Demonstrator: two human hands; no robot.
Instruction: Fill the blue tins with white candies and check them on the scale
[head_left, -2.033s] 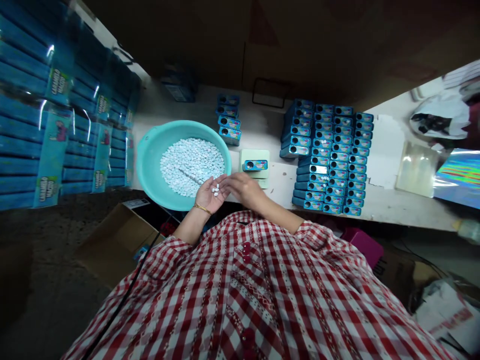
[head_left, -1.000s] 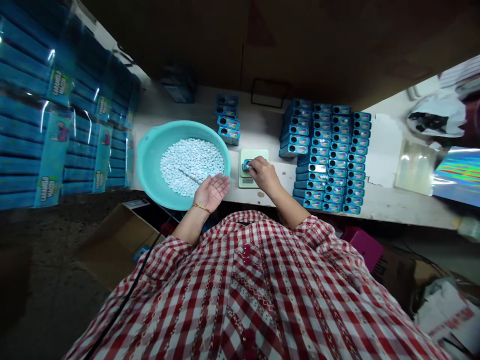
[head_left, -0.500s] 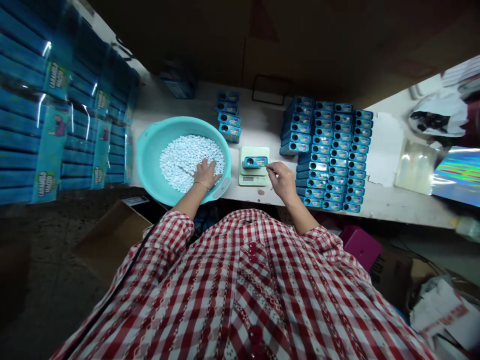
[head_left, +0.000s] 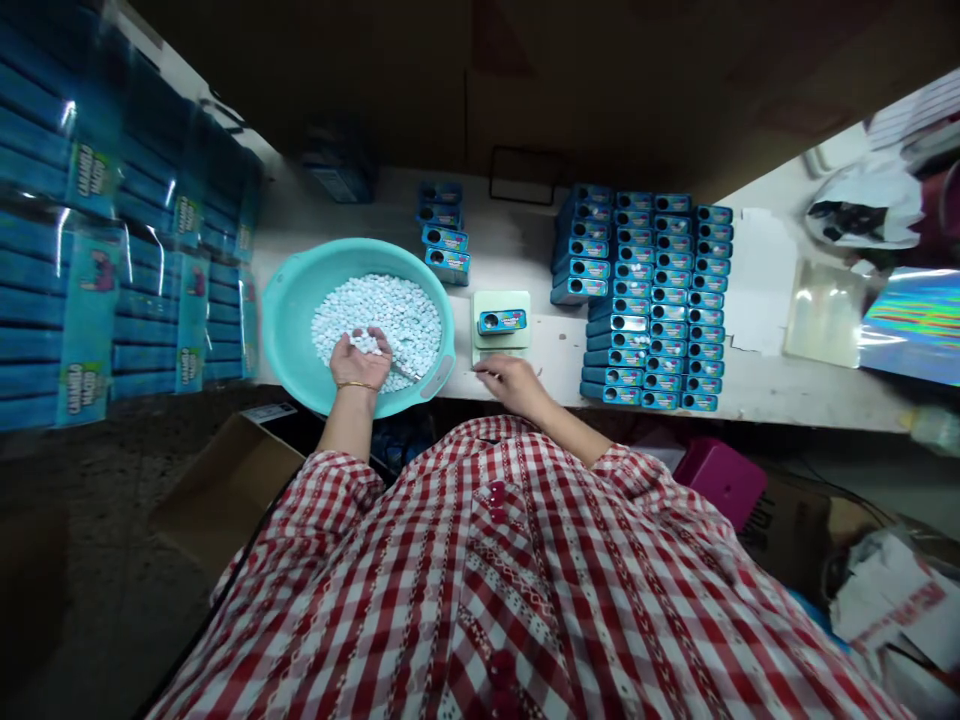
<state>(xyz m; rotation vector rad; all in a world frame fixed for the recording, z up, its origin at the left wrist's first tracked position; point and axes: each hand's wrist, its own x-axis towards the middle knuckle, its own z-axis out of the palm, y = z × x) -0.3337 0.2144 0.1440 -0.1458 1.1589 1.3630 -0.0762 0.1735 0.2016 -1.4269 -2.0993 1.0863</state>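
Under a dark overhang (head_left: 420,90), a pale, worn bench (head_left: 750,385) runs across the head view, with clear-wrapped blue packs (head_left: 82,320) stacked at its left end and a block of small blue boxes (head_left: 667,300) in close rows toward the right. In this one view, the left hand shows the main change: half a second ago it was palm down among the loose white pellets (head_left: 409,300) in the turquoise basin (head_left: 289,320); now it is palm up above them, fingers curled into a loose cup, with a small handful of pellets (head_left: 367,343) in it. That left hand (head_left: 360,365) therefore has a fresh supply ready, too heaped to count. The right hand (head_left: 510,378) has shifted as well, from the right side of the single blue box (head_left: 504,321) to just in front of the green scale (head_left: 519,300), overlapping its near edge in the view. Its fingers are drawn together, pointing toward the basin; whether a pellet sits between the fingertips is too small to tell. The single box lies on the scale's pan, its dark round opening upward, and neither hand touches it now. Behind the scale and to its left, a short row of blue boxes (head_left: 448,262) stands as it did. With both hands off the box, I judge this a pause between additions, the left stocked and the right nearest the scale.
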